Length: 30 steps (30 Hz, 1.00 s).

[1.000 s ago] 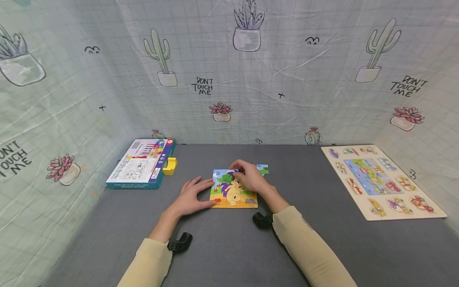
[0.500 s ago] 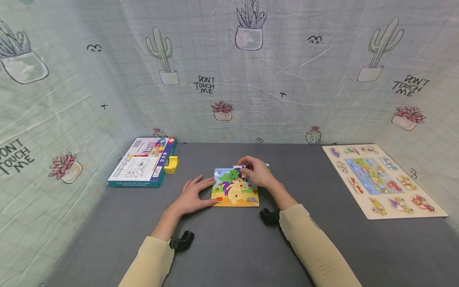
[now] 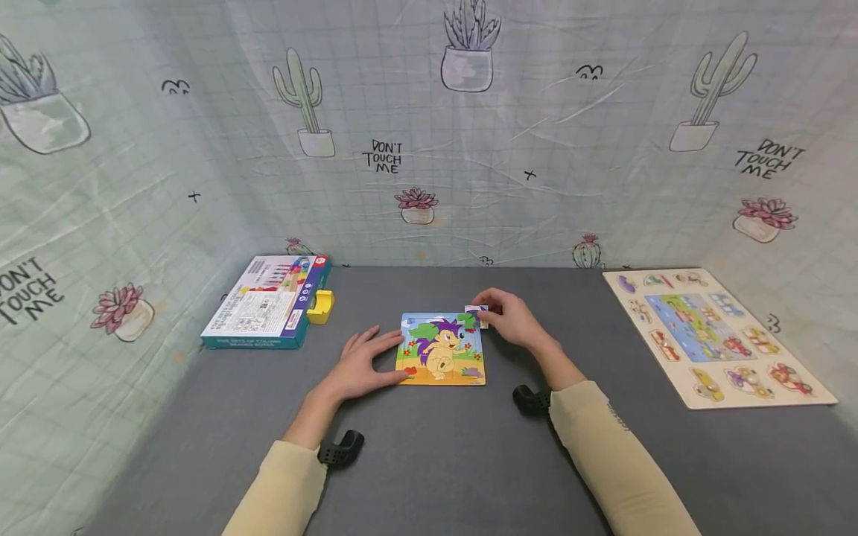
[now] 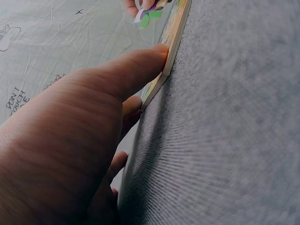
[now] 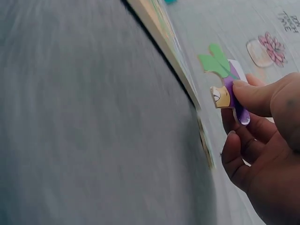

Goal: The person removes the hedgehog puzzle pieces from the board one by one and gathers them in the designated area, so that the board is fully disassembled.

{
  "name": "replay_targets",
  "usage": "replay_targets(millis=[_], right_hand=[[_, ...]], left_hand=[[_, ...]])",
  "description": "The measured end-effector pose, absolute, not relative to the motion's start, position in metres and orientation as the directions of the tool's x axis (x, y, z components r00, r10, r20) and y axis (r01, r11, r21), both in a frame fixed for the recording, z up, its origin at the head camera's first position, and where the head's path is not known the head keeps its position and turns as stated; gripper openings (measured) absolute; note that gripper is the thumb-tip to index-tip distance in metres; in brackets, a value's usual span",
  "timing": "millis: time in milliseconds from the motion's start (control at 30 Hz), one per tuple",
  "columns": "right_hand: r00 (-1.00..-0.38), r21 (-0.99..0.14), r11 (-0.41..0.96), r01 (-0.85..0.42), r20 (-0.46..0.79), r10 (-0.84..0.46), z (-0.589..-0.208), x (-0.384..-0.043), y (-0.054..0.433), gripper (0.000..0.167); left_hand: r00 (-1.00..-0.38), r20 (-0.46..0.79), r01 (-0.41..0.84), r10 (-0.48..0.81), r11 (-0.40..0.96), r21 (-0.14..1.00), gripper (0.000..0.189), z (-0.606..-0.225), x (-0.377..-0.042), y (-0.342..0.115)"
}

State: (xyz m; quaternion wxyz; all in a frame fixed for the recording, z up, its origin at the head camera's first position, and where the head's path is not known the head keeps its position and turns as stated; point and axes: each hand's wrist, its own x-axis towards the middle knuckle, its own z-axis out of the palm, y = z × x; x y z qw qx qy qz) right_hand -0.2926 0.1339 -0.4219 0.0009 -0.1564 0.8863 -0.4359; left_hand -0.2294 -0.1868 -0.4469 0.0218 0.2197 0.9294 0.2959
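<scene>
A square jigsaw puzzle (image 3: 440,357) with a purple-haired hedgehog picture lies flat on the grey table. My left hand (image 3: 362,365) rests at its left side with fingers spread, the thumb on the lower-left corner. In the left wrist view that thumb (image 4: 140,65) presses on the wooden board edge. My right hand (image 3: 512,316) is just past the upper-right corner, pinching a puzzle piece (image 5: 227,89) between thumb and fingers. Purple, green and yellow, with part of an eye, show on the piece. A flat loose piece (image 5: 206,145) lies beyond the board, mostly hidden in the head view.
At the back left lies a teal-edged box (image 3: 258,301), with a yellow block (image 3: 321,307) against its right side. A wooden picture board (image 3: 677,380) lies at the far right. Cactus-printed cloth (image 3: 429,112) walls in the table's back and sides.
My right hand has moved right, from over the puzzle's upper middle to past its upper-right corner, carrying the puzzle piece. My left hand has stayed on the board's left edge.
</scene>
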Motion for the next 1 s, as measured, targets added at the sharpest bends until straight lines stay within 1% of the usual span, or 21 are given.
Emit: replay_targets(millis=[133,367,567,1000], right_hand=[[-0.954,-0.766,0.581,-0.276,0.145,-0.262,-0.419,-0.294,0.147,0.019],[-0.951,-0.753,0.592,-0.287,0.150,-0.271,-0.418,-0.298,0.168,0.020],[-0.950,-0.739,0.610,-0.284,0.133,-0.281,-0.420,-0.302,0.181,0.020],[-0.959,-0.738,0.627,-0.248,0.095,-0.266,-0.427,-0.313,0.206,0.021]], left_hand=[[-0.901,0.092,0.398,0.423,0.727,0.559,0.074,-0.446,-0.230,-0.187],[-0.898,0.094,0.407,0.429,0.730,0.549,0.074,-0.446,-0.230,-0.188],[-0.900,0.091,0.400,0.427,0.723,0.563,0.074,-0.448,-0.230,-0.188],[-0.899,0.083,0.402,0.430,0.732,0.551,0.074,-0.448,-0.230,-0.187]])
